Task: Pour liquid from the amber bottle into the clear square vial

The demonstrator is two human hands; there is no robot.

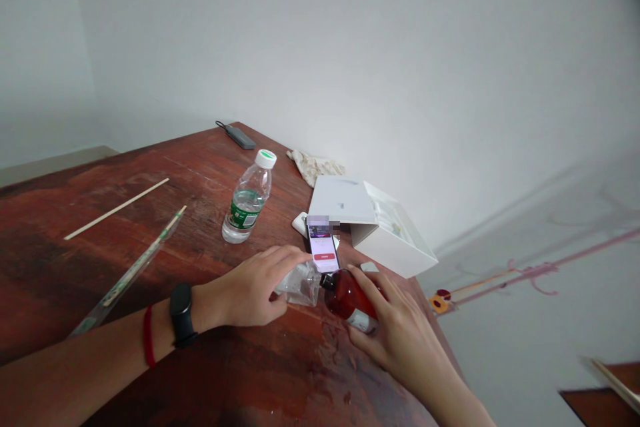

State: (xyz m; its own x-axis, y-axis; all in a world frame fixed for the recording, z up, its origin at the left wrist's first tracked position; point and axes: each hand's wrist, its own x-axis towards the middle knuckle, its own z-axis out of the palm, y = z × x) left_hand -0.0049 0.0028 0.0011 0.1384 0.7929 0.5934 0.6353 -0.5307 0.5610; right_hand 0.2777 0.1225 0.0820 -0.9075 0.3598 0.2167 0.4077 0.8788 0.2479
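Note:
My left hand (pixel 263 285) is closed around a clear plastic cup (pixel 301 284), its mouth tilted to the right. In my right hand (pixel 387 320) is a reddish-brown bottle (pixel 347 295) with a black neck and a pale label. The bottle is tipped to the left, its neck at the cup's mouth. Whether liquid is flowing cannot be made out. Just beyond the two hands lies a phone (pixel 323 247) with its screen lit. A water bottle (pixel 247 200) with a green label and white cap stands upright to the left.
A white box (pixel 345 199) stands open at the wall side, near a crumpled cloth (pixel 315 165). One wooden chopstick (pixel 117 209) and a wrapped pair of chopsticks (pixel 133 270) lie at the left. A grey device (pixel 239 136) rests at the far corner. Wet drops mark the dark table (pixel 280 360).

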